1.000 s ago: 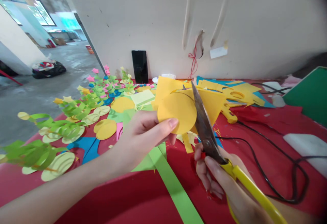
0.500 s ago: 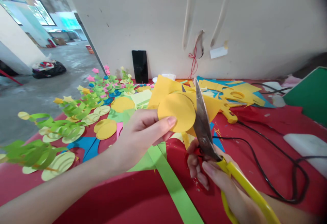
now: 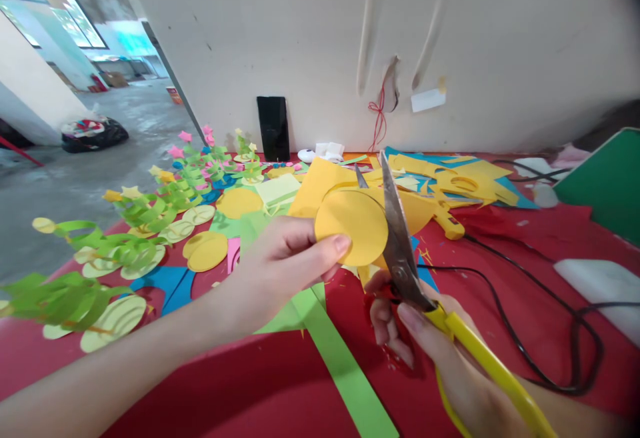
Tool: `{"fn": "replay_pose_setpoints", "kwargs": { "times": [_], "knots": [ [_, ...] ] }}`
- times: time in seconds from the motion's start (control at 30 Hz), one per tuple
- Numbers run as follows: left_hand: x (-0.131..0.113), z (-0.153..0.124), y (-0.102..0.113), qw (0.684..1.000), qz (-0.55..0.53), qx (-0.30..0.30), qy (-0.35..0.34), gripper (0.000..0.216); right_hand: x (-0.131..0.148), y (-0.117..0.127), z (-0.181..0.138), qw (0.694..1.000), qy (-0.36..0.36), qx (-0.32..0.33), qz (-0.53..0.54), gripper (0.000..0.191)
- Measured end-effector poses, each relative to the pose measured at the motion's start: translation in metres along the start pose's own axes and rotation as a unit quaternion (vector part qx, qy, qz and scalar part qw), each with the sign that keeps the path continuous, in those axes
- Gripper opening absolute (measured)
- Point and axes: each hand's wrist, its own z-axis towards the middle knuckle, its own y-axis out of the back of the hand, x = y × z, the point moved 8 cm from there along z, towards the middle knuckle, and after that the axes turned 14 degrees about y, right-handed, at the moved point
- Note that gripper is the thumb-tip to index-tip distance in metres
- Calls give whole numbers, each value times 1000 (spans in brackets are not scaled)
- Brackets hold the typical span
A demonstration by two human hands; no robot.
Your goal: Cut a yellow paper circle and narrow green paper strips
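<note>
My left hand (image 3: 287, 261) pinches a yellow paper circle (image 3: 350, 226) that is still joined to a larger yellow sheet (image 3: 320, 181), holding it above the red table (image 3: 240, 391). My right hand (image 3: 435, 351) grips yellow-handled scissors (image 3: 400, 245). The blades are slightly apart, with the paper's right edge between them. A long green paper strip (image 3: 345, 371) lies on the table below both hands.
Green paper spirals on pale discs (image 3: 100, 258) line the table's left side. Yellow and blue offcuts (image 3: 460, 181) and a yellow glue gun (image 3: 447, 221) lie behind. A black cable (image 3: 560, 305) loops at right. A black phone (image 3: 273, 128) leans on the wall; a green board (image 3: 607, 181) stands far right.
The scissor blades have opened slightly and shifted along the circle's right edge. My left hand has turned the circle a little and the sheet behind it has swung.
</note>
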Motion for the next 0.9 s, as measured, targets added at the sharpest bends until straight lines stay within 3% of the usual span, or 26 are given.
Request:
{"fn": "replay_pose_setpoints", "kwargs": {
  "times": [0.9],
  "knots": [
    [-9, -4, 0, 999, 28, -1, -20, 36, 7, 3, 2, 1000, 15, -5, -27, 16]
  ]
}}
